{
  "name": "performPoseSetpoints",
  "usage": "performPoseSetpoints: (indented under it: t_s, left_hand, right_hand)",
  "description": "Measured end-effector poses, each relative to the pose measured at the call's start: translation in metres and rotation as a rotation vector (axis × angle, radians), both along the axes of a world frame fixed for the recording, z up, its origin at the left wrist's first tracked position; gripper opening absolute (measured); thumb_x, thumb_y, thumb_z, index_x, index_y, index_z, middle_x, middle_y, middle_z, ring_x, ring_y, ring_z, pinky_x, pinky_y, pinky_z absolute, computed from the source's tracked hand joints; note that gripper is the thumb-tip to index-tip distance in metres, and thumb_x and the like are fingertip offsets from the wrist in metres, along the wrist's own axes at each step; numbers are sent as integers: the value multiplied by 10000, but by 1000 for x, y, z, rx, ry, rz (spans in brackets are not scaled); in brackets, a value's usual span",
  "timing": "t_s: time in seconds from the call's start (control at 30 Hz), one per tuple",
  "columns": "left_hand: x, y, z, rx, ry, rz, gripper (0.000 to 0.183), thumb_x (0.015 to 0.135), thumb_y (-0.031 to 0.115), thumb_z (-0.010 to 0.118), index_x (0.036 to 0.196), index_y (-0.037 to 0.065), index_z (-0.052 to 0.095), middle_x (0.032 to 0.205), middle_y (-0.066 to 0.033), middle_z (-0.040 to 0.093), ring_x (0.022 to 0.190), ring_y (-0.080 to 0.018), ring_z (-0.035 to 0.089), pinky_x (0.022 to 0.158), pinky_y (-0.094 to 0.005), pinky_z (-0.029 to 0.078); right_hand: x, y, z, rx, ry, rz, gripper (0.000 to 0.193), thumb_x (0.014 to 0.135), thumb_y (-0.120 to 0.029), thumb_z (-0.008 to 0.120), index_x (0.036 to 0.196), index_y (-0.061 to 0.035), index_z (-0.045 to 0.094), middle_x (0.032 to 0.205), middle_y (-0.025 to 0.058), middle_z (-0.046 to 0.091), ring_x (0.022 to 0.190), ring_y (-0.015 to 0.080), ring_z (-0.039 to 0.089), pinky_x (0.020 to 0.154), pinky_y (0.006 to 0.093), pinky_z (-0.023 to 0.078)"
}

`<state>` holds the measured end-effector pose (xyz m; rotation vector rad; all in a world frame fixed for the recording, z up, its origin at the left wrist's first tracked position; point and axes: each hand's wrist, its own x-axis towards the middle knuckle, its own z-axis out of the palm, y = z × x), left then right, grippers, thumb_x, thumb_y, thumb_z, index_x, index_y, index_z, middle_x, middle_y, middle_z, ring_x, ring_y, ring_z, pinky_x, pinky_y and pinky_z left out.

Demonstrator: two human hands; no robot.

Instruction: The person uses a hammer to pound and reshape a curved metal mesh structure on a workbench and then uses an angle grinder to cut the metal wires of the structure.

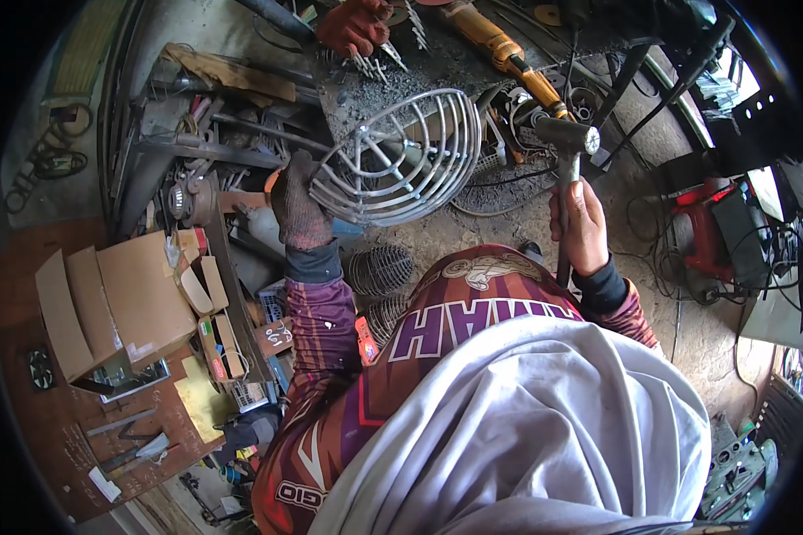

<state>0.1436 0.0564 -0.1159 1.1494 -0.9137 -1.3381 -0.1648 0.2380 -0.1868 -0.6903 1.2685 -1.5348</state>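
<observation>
A metal cage (408, 144) is held by its rim in the gloved left grip (304, 203), beside the cluttered table (343, 100), while a hammer (564, 134) is clasped upright in the right grip (583, 225). Shaping is probably being done; next, the cage should be braced before being struck.

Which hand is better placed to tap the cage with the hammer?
Right, it seems: the right hand grips the hammer by its handle, while the gloved left hand holds the cage.
</observation>
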Motion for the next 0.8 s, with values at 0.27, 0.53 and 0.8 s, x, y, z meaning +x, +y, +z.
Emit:
performPoseSetpoints:
  t_s: [0.27,0.53,0.8]
  left_hand:
    - [6,5,-6,-784,-1244,-57,299,866,57,594,1155,-17,585,863,-174,682,772,-291,668,698,-381,512]
    - [-32,18,13,-58,-519,30,305,904,243,624,1060,-18,645,814,-91,680,763,-195,641,725,-343,489]
    - [-68,42,42,-3,-886,-451,336,903,276,619,1072,-13,645,961,-40,666,911,-101,589,814,-259,454]
  right_hand:
    - [-18,-4,-11,15,-18,46,420,1035,-427,381,1058,-34,527,708,-1,490,498,60,413,453,201,339]
    - [-28,-7,-2,28,-6,84,353,1026,-419,426,917,-89,489,710,-33,442,539,40,378,463,203,322]
    - [-30,-5,-5,18,36,134,365,1023,-402,443,913,-59,500,703,-21,469,532,52,415,471,211,344]
